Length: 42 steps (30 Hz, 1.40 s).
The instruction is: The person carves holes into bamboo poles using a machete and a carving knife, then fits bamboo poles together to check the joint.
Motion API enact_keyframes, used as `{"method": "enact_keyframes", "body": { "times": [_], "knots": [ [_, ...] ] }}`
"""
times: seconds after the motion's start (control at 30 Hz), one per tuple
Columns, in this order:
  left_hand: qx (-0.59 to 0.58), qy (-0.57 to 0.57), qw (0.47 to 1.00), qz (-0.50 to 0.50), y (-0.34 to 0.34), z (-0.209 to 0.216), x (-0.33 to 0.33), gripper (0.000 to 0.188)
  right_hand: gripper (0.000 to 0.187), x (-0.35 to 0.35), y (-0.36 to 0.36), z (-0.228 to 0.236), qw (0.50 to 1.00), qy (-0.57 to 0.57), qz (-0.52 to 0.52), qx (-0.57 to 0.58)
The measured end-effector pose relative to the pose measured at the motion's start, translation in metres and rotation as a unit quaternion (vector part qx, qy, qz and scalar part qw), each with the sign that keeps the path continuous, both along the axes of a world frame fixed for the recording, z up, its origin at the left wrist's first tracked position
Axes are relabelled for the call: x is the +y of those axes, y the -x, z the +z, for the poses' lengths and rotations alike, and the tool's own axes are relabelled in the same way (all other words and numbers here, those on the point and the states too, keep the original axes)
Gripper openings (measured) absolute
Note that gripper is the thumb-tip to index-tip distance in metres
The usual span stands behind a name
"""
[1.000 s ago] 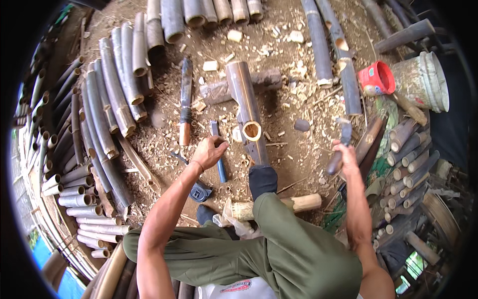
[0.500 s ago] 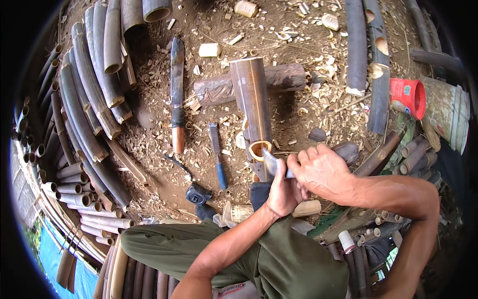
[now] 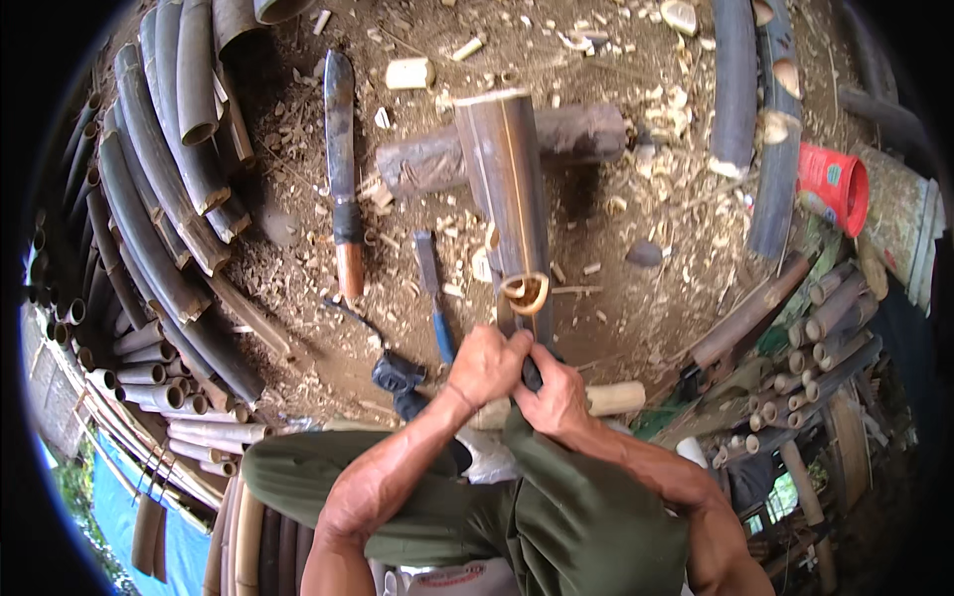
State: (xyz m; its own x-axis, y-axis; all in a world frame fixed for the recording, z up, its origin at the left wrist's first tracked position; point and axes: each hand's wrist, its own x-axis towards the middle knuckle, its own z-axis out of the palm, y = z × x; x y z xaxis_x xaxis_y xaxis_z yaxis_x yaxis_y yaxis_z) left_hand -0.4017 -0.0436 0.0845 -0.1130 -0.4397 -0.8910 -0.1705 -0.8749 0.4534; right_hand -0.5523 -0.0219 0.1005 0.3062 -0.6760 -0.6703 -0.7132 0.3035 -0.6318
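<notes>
A dark brown bamboo tube (image 3: 507, 189) rests tilted across a short log (image 3: 422, 167), its cut hollow end towards me. Pale shaved wood rings that opening, with a curl of shaving at the rim. Just below the opening, both hands are close together on a knife, whose grey blade shows only in part. My right hand (image 3: 556, 399) is closed round its dark handle (image 3: 532, 375). Beside it, my left hand (image 3: 487, 368) is closed, fingers bent against the knife near the blade; the fingertips are hidden.
Left of the tube lie a big knife (image 3: 340, 159), a blue-handled chisel (image 3: 433, 288) and a dark tape measure (image 3: 396, 373). Bamboo poles (image 3: 164, 199) are stacked at the left. A red container (image 3: 831, 189) and a pale bucket (image 3: 899, 214) stand at the right. Shavings litter the dirt.
My right hand has swung down and left, turning the knife from sideways to pointing up at the tube. My left hand has shifted left, from beneath the blade to beside it.
</notes>
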Motion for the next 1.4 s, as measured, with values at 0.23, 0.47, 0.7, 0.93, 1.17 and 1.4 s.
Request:
{"method": "enact_keyframes", "body": {
  "times": [0.23,0.47,0.7,0.93,1.17,1.4],
  "knots": [
    [0.066,0.037,0.98,0.184,0.048,0.001,-0.004,0.038,0.05,-0.06,0.045,0.021,0.987,0.058,0.148,0.035],
    [0.29,-0.047,0.783,0.549,0.055,0.017,-0.009,0.035,0.023,-0.16,-0.005,0.059,0.798,0.097,0.588,0.089],
    [0.413,-0.103,0.62,0.659,0.049,0.018,-0.016,0.046,0.013,-0.192,-0.089,0.054,0.613,0.154,0.771,0.076],
    [0.215,0.129,0.96,0.121,0.054,0.034,0.045,0.069,0.039,-0.128,0.027,0.04,0.92,-0.015,0.387,0.056],
    [-0.062,0.106,0.992,0.004,0.017,0.049,0.102,0.065,0.029,-0.041,-0.001,0.016,0.978,-0.202,0.007,-0.051],
    [-0.262,0.177,0.938,-0.14,-0.079,0.055,0.053,0.03,0.041,-0.054,-0.063,0.007,0.838,-0.423,-0.242,-0.245]
  ]
}}
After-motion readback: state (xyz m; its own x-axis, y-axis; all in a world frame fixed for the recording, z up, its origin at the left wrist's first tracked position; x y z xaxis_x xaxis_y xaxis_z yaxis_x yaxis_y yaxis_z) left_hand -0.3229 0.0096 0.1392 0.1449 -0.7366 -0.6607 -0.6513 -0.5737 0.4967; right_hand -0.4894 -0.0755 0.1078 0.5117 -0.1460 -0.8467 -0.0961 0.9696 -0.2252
